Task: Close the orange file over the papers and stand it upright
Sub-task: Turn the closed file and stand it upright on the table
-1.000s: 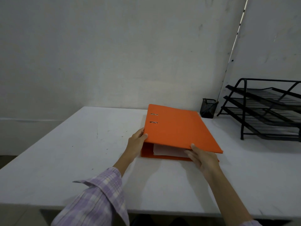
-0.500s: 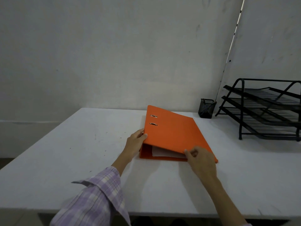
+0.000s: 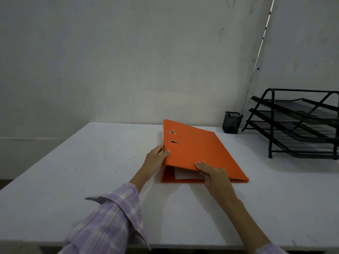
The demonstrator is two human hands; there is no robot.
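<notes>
The orange file (image 3: 198, 151) lies flat on the white table (image 3: 91, 171), its cover lowered over the white papers (image 3: 183, 174), which show at the near open end. My left hand (image 3: 156, 156) grips the spine edge on the left, thumb on the cover. My right hand (image 3: 211, 172) rests on the near edge of the cover, fingers on top and pressing it down.
A black mesh pen cup (image 3: 231, 123) stands at the back of the table. To its right a black three-tier paper tray (image 3: 297, 123) fills the table's right rear. A grey wall rises behind the table.
The cover has come down from a raised tilt to nearly flat over the papers. My right hand moved from under the cover's edge to on top of it.
</notes>
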